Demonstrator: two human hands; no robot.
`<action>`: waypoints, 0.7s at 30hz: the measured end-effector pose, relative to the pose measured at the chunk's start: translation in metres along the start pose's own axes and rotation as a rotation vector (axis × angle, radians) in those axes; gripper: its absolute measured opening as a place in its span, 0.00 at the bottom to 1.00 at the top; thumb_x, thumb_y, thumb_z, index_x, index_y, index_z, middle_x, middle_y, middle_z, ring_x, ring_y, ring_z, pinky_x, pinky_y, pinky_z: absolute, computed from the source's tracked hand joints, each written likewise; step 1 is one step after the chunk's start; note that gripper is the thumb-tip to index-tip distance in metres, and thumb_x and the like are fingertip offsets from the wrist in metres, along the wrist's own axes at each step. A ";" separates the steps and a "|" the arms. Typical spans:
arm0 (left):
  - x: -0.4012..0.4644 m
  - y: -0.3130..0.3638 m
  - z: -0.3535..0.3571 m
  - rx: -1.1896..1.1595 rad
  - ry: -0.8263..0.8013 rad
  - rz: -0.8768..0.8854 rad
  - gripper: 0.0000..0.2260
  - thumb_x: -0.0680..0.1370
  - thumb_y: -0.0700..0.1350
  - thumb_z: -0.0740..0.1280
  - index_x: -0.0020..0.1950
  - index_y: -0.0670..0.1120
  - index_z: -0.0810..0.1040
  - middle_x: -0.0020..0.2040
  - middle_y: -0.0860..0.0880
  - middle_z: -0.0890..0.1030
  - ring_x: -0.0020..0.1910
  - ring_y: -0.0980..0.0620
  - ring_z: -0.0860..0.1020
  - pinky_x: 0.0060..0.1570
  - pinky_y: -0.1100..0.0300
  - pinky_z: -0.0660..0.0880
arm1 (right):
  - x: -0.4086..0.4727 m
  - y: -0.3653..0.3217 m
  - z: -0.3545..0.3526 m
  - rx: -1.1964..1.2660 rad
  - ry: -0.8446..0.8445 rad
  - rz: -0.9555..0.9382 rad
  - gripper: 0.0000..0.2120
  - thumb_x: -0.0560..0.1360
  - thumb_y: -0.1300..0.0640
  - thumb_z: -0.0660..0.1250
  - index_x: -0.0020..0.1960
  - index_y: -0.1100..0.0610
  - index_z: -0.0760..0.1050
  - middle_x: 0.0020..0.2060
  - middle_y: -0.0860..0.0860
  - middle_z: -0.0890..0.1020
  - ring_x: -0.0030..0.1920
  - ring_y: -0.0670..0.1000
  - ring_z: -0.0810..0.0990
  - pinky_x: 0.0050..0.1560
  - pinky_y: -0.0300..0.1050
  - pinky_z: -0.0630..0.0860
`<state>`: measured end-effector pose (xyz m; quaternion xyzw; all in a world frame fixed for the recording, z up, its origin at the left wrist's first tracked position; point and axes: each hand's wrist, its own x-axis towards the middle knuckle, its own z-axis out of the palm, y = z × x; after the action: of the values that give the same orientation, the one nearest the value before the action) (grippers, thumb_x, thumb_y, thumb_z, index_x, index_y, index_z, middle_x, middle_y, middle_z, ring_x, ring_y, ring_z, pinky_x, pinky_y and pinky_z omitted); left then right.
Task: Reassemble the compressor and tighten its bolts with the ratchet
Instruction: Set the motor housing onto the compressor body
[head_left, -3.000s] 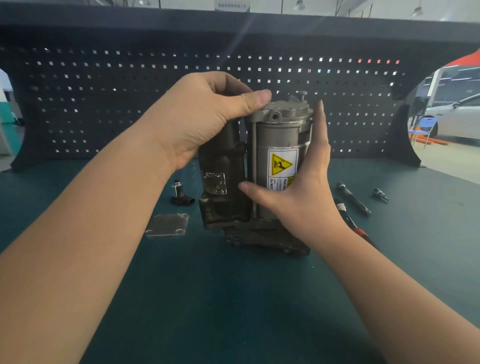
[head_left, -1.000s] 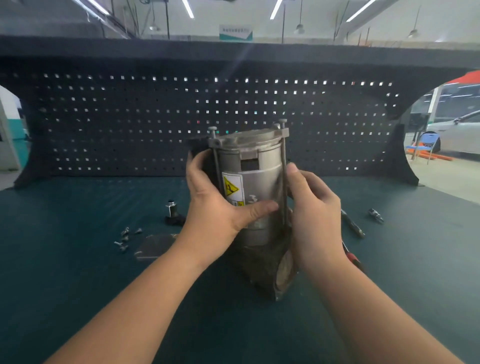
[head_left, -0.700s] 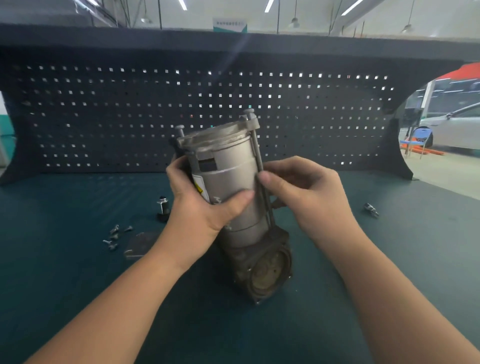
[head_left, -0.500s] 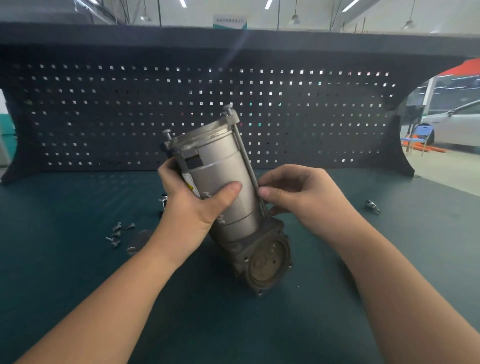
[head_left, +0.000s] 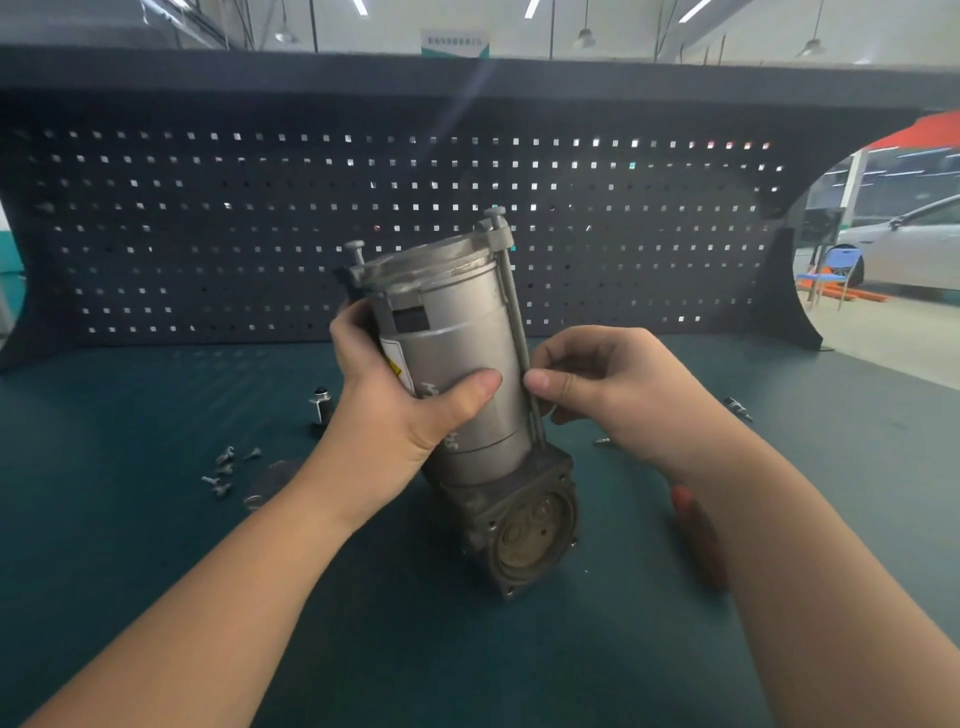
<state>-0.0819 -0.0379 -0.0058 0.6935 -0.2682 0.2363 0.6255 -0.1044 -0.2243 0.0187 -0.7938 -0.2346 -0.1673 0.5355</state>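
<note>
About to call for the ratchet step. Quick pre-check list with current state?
1. Silver cylindrical compressor steadied by left hand: ok.
2. Right hand fingers on the long through-bolt: ok.
3. Bolt heads seated on the top flange: not ok, two stand proud.
4. Compressor upright: not ok, tilted.
5. Red-handled tool within reach: ok, whether it is the ratchet cannot tell.
6. Small loose screws fitted: not ok, on the mat.

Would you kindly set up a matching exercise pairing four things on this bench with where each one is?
Things:
1. compressor
2. long bolt
3. loose screws
4. red-handled tool

Places:
A. lying on the mat, partly behind the right forearm
B. scattered on the mat, left of the compressor
C. tilted, gripped by the left hand
D. pinched by the right hand fingers

Pairs: 1-C, 2-D, 3-B, 4-A
</note>
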 end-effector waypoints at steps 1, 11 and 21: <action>0.000 0.001 0.002 0.014 -0.001 0.002 0.41 0.61 0.54 0.77 0.63 0.51 0.54 0.68 0.51 0.68 0.60 0.71 0.71 0.51 0.77 0.70 | 0.000 0.000 -0.002 -0.010 -0.014 0.008 0.06 0.74 0.63 0.70 0.39 0.56 0.78 0.31 0.47 0.80 0.33 0.43 0.77 0.37 0.35 0.77; -0.009 0.017 0.043 0.283 0.266 0.047 0.54 0.61 0.61 0.77 0.73 0.45 0.48 0.74 0.46 0.57 0.74 0.51 0.61 0.72 0.49 0.63 | -0.006 -0.001 -0.001 0.224 0.112 0.054 0.34 0.62 0.28 0.69 0.64 0.40 0.70 0.57 0.45 0.81 0.57 0.42 0.80 0.58 0.46 0.76; -0.039 0.039 0.032 0.518 0.257 0.089 0.58 0.57 0.67 0.73 0.73 0.65 0.34 0.76 0.55 0.48 0.76 0.51 0.51 0.73 0.46 0.52 | 0.003 0.005 0.023 0.340 0.268 -0.063 0.51 0.50 0.47 0.81 0.68 0.44 0.62 0.57 0.49 0.81 0.54 0.46 0.82 0.57 0.49 0.79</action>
<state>-0.1368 -0.0698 -0.0065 0.7819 -0.1475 0.4101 0.4457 -0.0986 -0.2039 0.0084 -0.6552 -0.2107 -0.2461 0.6825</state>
